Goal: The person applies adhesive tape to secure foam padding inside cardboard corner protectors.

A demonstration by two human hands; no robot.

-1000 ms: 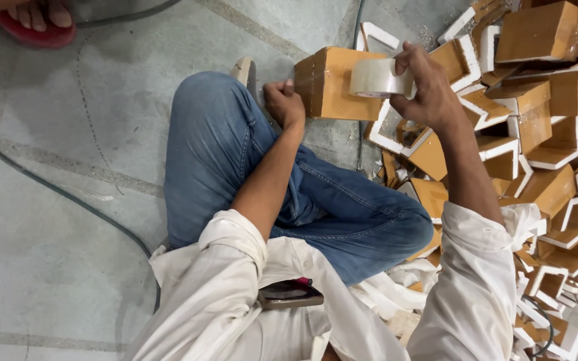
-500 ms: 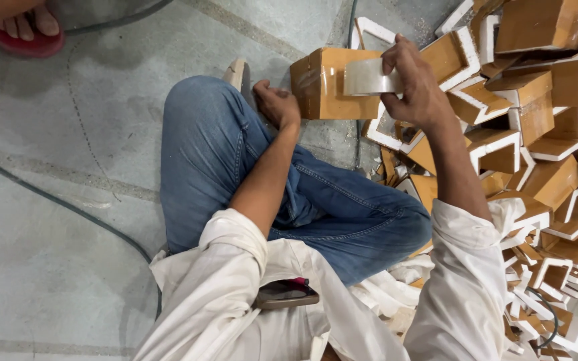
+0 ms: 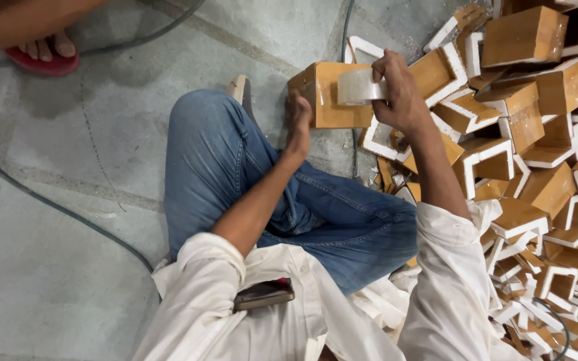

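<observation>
An orange-brown box-shaped piece with white edges (image 3: 329, 100) is held above my knees, in front of my crossed legs in blue jeans (image 3: 235, 174). My left hand (image 3: 298, 126) grips its left end, thumb side against the piece. My right hand (image 3: 396, 90) holds a roll of clear tape (image 3: 359, 85) pressed against the top right of the piece. Whether tape is stuck to the surface cannot be told.
A big heap of similar orange and white angled pieces (image 3: 543, 174) fills the right side. Another person's foot in a red sandal (image 3: 45, 57) is at the top left. A dark cable (image 3: 55, 207) runs across the grey floor. A phone (image 3: 263, 294) sits in my shirt pocket.
The piece and both hands have shifted slightly; my left hand has turned to grip the piece's left end, and the tape roll stays pressed on top.
</observation>
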